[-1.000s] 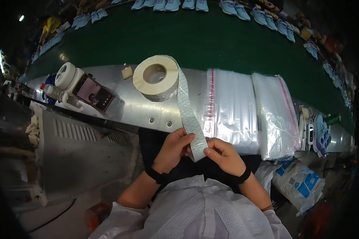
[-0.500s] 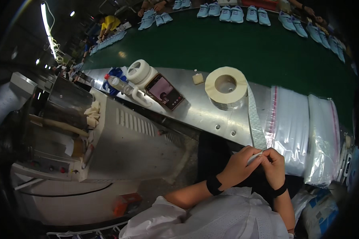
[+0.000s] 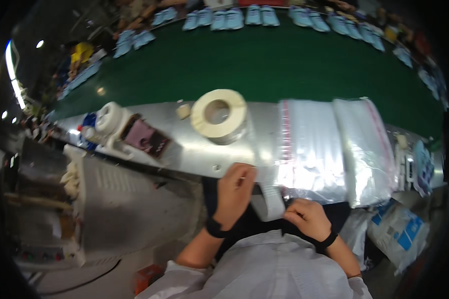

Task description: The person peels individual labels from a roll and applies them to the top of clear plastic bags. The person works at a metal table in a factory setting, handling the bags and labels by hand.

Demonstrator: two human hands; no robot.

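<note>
Hands pinch a white strip (image 3: 267,202) off the roll (image 3: 219,115): left hand (image 3: 234,192) fingers closed on it, right hand (image 3: 307,218) gripping its end.

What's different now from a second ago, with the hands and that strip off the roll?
Both hands were bunched together on the strip's end. Now the left hand has moved up to the metal bench edge and lies along the white strip, while the right hand pinches its lower end. The roll and the clear bag stacks lie as before.
</note>
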